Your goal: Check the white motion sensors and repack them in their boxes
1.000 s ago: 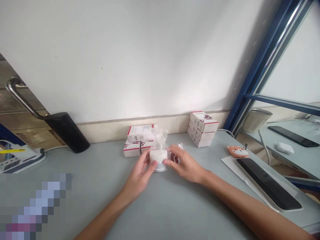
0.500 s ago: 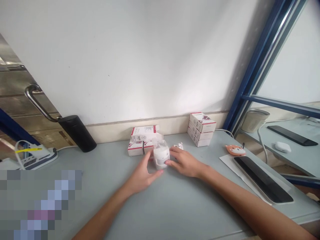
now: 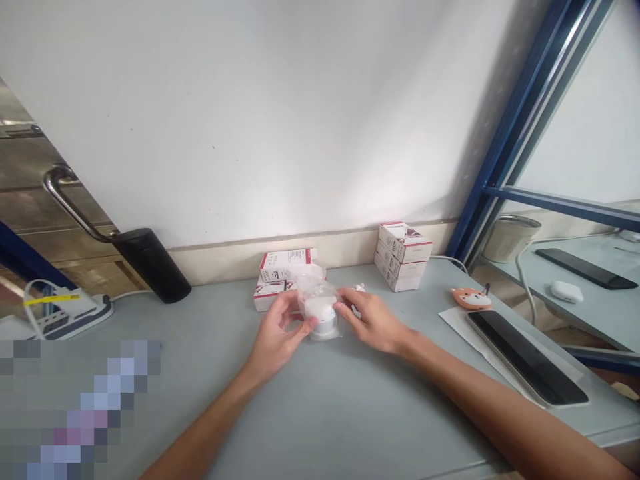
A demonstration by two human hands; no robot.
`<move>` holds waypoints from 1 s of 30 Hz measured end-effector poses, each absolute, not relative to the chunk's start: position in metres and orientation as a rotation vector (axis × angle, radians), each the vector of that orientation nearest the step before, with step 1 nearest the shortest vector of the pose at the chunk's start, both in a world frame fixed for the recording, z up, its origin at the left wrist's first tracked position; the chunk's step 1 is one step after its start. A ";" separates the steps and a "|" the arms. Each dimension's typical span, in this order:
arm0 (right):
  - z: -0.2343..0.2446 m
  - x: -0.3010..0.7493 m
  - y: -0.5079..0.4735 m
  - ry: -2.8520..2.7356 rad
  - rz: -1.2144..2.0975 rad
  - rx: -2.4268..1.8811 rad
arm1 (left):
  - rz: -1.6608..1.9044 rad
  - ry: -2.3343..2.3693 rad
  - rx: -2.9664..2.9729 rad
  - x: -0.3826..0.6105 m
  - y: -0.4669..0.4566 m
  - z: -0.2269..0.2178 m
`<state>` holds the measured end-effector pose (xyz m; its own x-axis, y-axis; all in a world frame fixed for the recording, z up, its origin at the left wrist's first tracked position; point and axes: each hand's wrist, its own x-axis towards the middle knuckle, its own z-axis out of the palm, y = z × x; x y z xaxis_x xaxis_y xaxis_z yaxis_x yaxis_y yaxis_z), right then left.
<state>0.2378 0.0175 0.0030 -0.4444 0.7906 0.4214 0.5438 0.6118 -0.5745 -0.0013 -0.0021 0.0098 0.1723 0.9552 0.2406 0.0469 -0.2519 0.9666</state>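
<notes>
A white rounded device in a clear plastic bag rests on the grey table between my hands. My left hand pinches the left side of the bagged device with thumb and fingers. From the other side, my right hand grips its upper right, the thumb on the near face. Directly behind stand white-and-red cartons, partly covered by the bag and my left hand. A small white item peeks out behind my right hand, too hidden to name.
Stacked white-and-red boxes stand at the back right. An orange animal-faced item and a dark phone-like device on white paper lie to the right. At left are a black cylinder and a power strip. A blue frame edges the right.
The white device has been turned and tipped within its bag, now showing a smooth domed top. My left fingers have closed in on its side; my right hand has shifted slightly.
</notes>
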 end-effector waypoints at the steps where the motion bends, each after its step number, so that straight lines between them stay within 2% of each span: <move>1: 0.002 0.238 0.018 -2.161 0.467 -1.037 | 1.189 0.993 1.506 -0.002 -0.002 0.008; 6: 0.001 0.244 0.019 -2.103 0.562 -1.031 | 0.978 0.918 1.558 -0.002 -0.001 0.004; 13: 0.010 0.243 0.014 -2.152 0.536 -0.917 | 0.993 0.927 1.580 -0.003 -0.003 0.007; 19: 0.004 0.243 0.016 -2.027 0.615 -1.010 | 0.949 0.862 1.630 -0.005 -0.005 0.013; 25: 0.003 0.243 0.017 -1.930 0.576 -0.977 | 0.970 0.932 1.586 -0.006 -0.005 0.015; 30: 0.004 0.240 0.014 -1.780 0.419 -0.873 | 0.924 0.881 1.587 -0.011 0.001 0.015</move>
